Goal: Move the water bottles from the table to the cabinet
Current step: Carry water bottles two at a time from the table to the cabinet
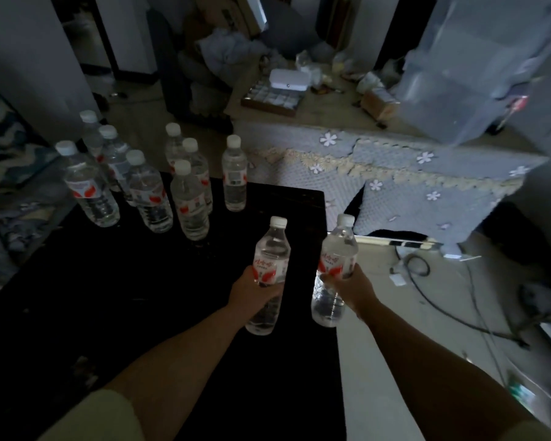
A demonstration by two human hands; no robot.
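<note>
With my left hand [252, 289] wrapped round one bottle [269, 275] and my right hand [347, 286] round another [333, 272], both lifted by the table's [109, 297] near right edge, I should hold them upright and firm while carrying.

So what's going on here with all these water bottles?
A person is carrying water bottles off a dark table. The left hand grips one bottle and the right hand grips another, both held upright near the table's edge. Eight more bottles stand on the table's far side, not yet moved.
</note>
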